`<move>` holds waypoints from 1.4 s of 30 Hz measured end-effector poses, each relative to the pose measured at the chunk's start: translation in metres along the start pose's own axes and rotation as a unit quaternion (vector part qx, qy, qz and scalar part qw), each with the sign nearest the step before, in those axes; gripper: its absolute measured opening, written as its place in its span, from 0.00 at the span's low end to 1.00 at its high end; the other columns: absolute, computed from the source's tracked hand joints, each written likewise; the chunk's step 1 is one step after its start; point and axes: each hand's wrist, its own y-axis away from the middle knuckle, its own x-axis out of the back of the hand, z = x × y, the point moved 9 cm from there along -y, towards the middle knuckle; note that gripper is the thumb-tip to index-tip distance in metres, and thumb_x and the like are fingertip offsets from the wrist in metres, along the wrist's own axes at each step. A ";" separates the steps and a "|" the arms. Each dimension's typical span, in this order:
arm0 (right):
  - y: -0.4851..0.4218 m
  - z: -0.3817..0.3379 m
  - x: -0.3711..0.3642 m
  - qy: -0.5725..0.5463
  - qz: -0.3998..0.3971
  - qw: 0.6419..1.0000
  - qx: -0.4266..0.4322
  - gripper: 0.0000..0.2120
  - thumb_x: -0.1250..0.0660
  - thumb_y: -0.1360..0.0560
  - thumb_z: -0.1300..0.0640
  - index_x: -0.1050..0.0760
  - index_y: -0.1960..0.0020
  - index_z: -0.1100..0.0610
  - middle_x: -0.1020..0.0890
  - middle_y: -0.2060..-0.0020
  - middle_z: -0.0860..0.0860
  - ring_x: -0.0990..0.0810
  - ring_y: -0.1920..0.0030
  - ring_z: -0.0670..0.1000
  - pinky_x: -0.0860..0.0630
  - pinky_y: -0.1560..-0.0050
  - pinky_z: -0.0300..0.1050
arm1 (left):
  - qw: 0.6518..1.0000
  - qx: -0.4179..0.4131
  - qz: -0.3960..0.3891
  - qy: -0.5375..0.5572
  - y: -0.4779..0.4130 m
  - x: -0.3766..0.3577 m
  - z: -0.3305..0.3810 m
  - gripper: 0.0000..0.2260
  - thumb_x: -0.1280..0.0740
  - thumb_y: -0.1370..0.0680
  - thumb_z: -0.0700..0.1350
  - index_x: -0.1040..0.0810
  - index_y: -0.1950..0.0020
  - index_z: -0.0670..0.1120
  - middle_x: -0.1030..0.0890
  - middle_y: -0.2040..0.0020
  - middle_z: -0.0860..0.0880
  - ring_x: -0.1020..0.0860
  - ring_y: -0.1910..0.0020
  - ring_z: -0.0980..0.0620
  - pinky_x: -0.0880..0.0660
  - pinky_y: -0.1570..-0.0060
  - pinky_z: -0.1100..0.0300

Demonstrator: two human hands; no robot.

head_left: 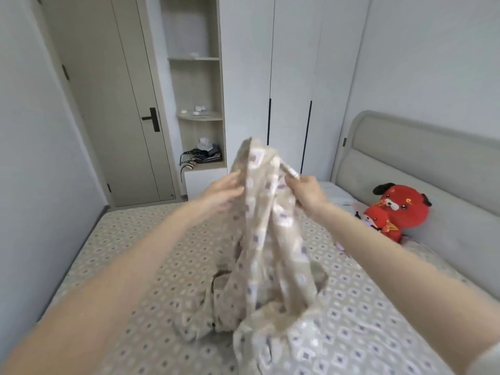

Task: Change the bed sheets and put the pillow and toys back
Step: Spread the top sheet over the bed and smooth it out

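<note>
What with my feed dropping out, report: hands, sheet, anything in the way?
Left hand flat against patterned sheet, right hand pinching its edge. Sheet lifted, bunched, lower end heaped on bed. Two red plush toys at headboard, clear of it.

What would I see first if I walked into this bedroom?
A bunched, patterned cloth is held up in the middle, above the bed. The right hand pinches its edge, and the blurred left hand is at its other side. Two bright red toys sit at the right, against the headboard.
</note>
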 end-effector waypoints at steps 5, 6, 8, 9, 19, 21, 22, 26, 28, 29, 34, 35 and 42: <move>-0.018 -0.039 -0.008 -0.380 0.026 0.922 -0.071 0.11 0.45 0.19 0.66 0.31 0.58 0.57 0.28 0.74 0.49 0.31 0.84 0.41 0.30 0.78 0.33 | 0.978 0.061 -0.143 -0.137 0.036 -0.032 -0.063 0.36 0.24 0.31 0.49 0.38 0.28 0.51 0.30 0.29 0.51 0.27 0.38 0.59 0.28 0.42 0.64; -0.021 -0.046 -0.012 -0.434 0.016 0.897 -0.080 0.13 0.46 0.18 0.67 0.31 0.60 0.59 0.26 0.77 0.49 0.30 0.84 0.41 0.28 0.77 0.34 | 0.969 0.070 -0.164 -0.169 0.043 -0.034 -0.076 0.38 0.24 0.31 0.45 0.40 0.27 0.49 0.32 0.28 0.49 0.29 0.36 0.58 0.30 0.40 0.65; -0.024 -0.056 -0.020 -0.527 -0.002 0.845 -0.094 0.16 0.48 0.19 0.69 0.31 0.63 0.62 0.26 0.81 0.50 0.29 0.83 0.43 0.25 0.75 0.35 | 0.956 0.093 -0.180 -0.213 0.053 -0.029 -0.097 0.42 0.28 0.28 0.39 0.51 0.23 0.48 0.36 0.27 0.51 0.33 0.33 0.57 0.33 0.39 0.67; -0.025 -0.058 -0.022 -0.564 -0.004 0.820 -0.098 0.17 0.49 0.19 0.71 0.32 0.65 0.62 0.27 0.81 0.51 0.30 0.84 0.44 0.25 0.77 0.35 | 0.952 0.108 -0.185 -0.220 0.057 -0.025 -0.105 0.42 0.29 0.26 0.40 0.56 0.23 0.49 0.37 0.27 0.52 0.33 0.33 0.57 0.33 0.39 0.67; -0.015 -0.046 -0.047 -0.626 -0.029 0.768 -0.132 0.17 0.48 0.19 0.69 0.32 0.65 0.64 0.26 0.83 0.53 0.25 0.83 0.47 0.25 0.79 0.37 | 0.967 0.099 -0.046 -0.232 0.073 0.008 -0.151 0.17 0.31 0.27 0.34 0.29 0.41 0.45 0.22 0.52 0.54 0.24 0.59 0.67 0.30 0.59 0.75; -0.011 -0.048 -0.052 -0.611 -0.064 0.778 -0.129 0.16 0.49 0.18 0.67 0.30 0.62 0.66 0.22 0.76 0.55 0.20 0.74 0.50 0.21 0.68 0.39 | 0.969 0.117 0.093 -0.196 0.068 0.031 -0.145 0.12 0.39 0.23 0.32 0.22 0.60 0.44 0.22 0.69 0.51 0.27 0.71 0.61 0.30 0.69 0.68; -0.010 -0.048 -0.056 -0.599 -0.096 0.783 -0.138 0.16 0.49 0.18 0.68 0.30 0.61 0.66 0.22 0.72 0.56 0.21 0.69 0.51 0.22 0.61 0.39 | 0.968 0.114 0.149 -0.169 0.063 0.043 -0.135 0.15 0.42 0.23 0.32 0.22 0.64 0.44 0.23 0.70 0.50 0.27 0.70 0.58 0.30 0.70 0.66; 0.008 -0.034 -0.072 -0.185 -0.237 0.947 -0.113 0.07 0.46 0.24 0.68 0.31 0.56 0.61 0.24 0.67 0.57 0.26 0.69 0.51 0.27 0.70 0.40 | 0.945 0.010 0.282 -0.167 0.047 0.090 -0.032 0.13 0.45 0.25 0.32 0.23 0.55 0.45 0.24 0.60 0.51 0.27 0.60 0.52 0.33 0.65 0.62; 0.023 -0.014 -0.081 0.027 -0.296 0.950 -0.094 0.14 0.37 0.25 0.64 0.34 0.41 0.56 0.20 0.52 0.60 0.24 0.62 0.54 0.23 0.62 0.47 | 0.936 -0.026 0.292 -0.196 0.043 0.102 0.022 0.16 0.47 0.25 0.33 0.25 0.48 0.49 0.25 0.59 0.52 0.28 0.65 0.54 0.34 0.71 0.66; 0.031 -0.006 -0.085 0.088 -0.314 0.941 -0.088 0.23 0.31 0.26 0.60 0.37 0.36 0.52 0.22 0.43 0.58 0.23 0.54 0.54 0.23 0.52 0.54 | 0.936 -0.047 0.280 -0.208 0.040 0.102 0.044 0.17 0.47 0.25 0.33 0.25 0.47 0.48 0.25 0.59 0.51 0.28 0.65 0.53 0.35 0.72 0.66; 0.077 0.014 -0.139 0.290 -0.391 0.873 -0.024 0.43 0.25 0.36 0.38 0.39 0.28 0.52 0.37 0.29 0.49 0.31 0.34 0.52 0.27 0.42 0.48 | 0.913 -0.100 0.217 -0.331 0.037 0.069 0.102 0.08 0.44 0.26 0.35 0.28 0.62 0.41 0.29 0.65 0.46 0.32 0.64 0.48 0.40 0.62 0.58; 0.073 0.010 -0.143 0.317 -0.347 0.882 0.010 0.34 0.28 0.32 0.40 0.33 0.35 0.56 0.30 0.35 0.51 0.28 0.38 0.54 0.28 0.40 0.49 | 0.912 -0.106 0.210 -0.335 0.039 0.065 0.104 0.08 0.45 0.26 0.34 0.29 0.63 0.42 0.29 0.66 0.47 0.33 0.63 0.48 0.40 0.63 0.58; 0.031 -0.032 -0.072 0.330 0.006 0.942 0.060 0.14 0.42 0.22 0.62 0.28 0.38 0.65 0.23 0.40 0.65 0.26 0.38 0.63 0.31 0.42 0.50 | 0.894 -0.026 0.167 -0.416 0.074 0.106 0.061 0.14 0.27 0.29 0.51 0.24 0.47 0.51 0.22 0.49 0.54 0.24 0.49 0.51 0.26 0.49 0.55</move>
